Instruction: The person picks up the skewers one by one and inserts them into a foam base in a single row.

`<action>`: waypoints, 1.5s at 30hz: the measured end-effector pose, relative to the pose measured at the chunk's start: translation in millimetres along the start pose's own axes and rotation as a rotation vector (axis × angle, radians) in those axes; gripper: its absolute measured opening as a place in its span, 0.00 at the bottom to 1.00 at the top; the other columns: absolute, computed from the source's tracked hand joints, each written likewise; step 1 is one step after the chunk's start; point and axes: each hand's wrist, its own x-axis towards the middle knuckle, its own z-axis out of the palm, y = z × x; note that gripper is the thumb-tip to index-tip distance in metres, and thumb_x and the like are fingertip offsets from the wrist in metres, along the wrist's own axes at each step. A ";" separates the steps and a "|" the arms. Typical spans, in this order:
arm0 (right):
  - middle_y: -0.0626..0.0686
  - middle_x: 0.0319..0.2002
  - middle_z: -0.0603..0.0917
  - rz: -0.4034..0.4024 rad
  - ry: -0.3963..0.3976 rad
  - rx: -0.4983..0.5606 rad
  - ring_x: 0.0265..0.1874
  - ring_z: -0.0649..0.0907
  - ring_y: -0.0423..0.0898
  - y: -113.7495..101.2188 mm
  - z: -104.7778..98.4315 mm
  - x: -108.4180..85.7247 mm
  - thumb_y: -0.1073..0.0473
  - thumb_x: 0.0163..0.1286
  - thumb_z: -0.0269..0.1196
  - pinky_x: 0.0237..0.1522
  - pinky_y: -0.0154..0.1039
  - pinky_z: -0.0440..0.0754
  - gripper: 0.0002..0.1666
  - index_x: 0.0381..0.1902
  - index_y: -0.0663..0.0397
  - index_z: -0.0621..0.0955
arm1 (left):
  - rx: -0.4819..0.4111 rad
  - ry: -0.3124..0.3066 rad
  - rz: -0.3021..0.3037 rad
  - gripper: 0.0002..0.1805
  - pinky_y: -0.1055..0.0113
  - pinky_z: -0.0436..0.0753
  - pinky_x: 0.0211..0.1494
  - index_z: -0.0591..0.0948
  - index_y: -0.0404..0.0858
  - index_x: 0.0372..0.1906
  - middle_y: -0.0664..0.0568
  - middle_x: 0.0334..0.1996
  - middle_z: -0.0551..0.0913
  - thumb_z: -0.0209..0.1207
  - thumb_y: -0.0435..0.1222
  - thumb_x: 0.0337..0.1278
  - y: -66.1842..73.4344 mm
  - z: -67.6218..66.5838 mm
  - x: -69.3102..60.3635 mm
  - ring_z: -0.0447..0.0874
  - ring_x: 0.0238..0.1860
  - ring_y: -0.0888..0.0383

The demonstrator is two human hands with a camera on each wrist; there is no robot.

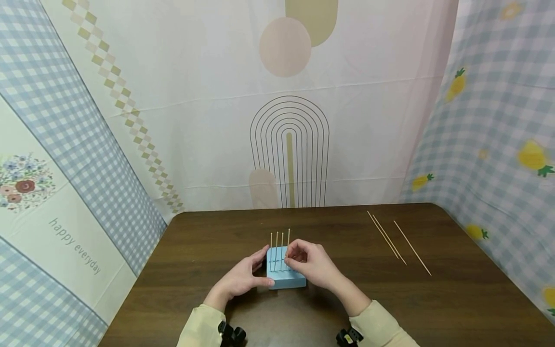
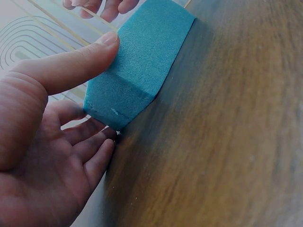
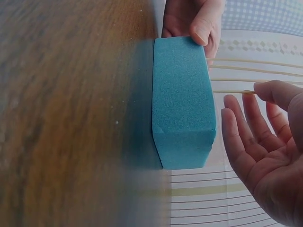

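A light blue foam block (image 1: 287, 282) sits on the table in front of me, with several thin wooden sticks (image 1: 277, 240) standing upright in its top. My left hand (image 1: 240, 279) grips the block's left end. In the left wrist view its thumb presses the top edge of the block (image 2: 147, 52), and the other fingers lie against the end and far side. Over the right part of the block, my right hand (image 1: 315, 266) pinches the rightmost stick (image 3: 229, 91) between thumb and index finger. That stick's lower end meets the block in the right wrist view.
On the right side of the brown table (image 1: 347, 308) lie three loose sticks, a close pair (image 1: 387, 239) and a single stick (image 1: 412, 247) farther right. A patterned white cloth (image 1: 208, 144) hangs behind the table, with checkered cloth (image 1: 490, 193) at the right.
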 end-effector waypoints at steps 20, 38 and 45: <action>0.43 0.37 0.86 0.000 -0.041 -0.056 0.39 0.87 0.42 1.3 3.7 0.7 0.63 0.74 0.72 0.41 0.35 0.87 0.08 0.40 0.48 0.81 | -0.005 -0.001 0.010 0.56 0.44 0.65 0.81 0.55 0.32 0.86 0.40 0.85 0.56 0.76 0.42 0.62 -1.8 0.4 1.0 0.62 0.81 0.40; 0.42 0.36 0.87 -0.008 -0.019 -0.121 0.38 0.86 0.40 -0.5 6.9 0.3 0.64 0.73 0.72 0.41 0.35 0.86 0.10 0.39 0.46 0.81 | 0.003 -0.001 0.002 0.57 0.44 0.66 0.80 0.55 0.33 0.86 0.40 0.85 0.56 0.76 0.42 0.62 -1.2 -0.5 0.1 0.63 0.80 0.40; 0.42 0.36 0.88 -0.007 -0.012 -0.130 0.38 0.86 0.40 -0.2 7.3 -0.2 0.64 0.73 0.72 0.40 0.35 0.86 0.11 0.39 0.45 0.80 | 0.006 -0.003 0.005 0.57 0.43 0.65 0.80 0.54 0.32 0.86 0.39 0.85 0.56 0.76 0.42 0.62 -0.9 -0.3 -0.4 0.62 0.80 0.38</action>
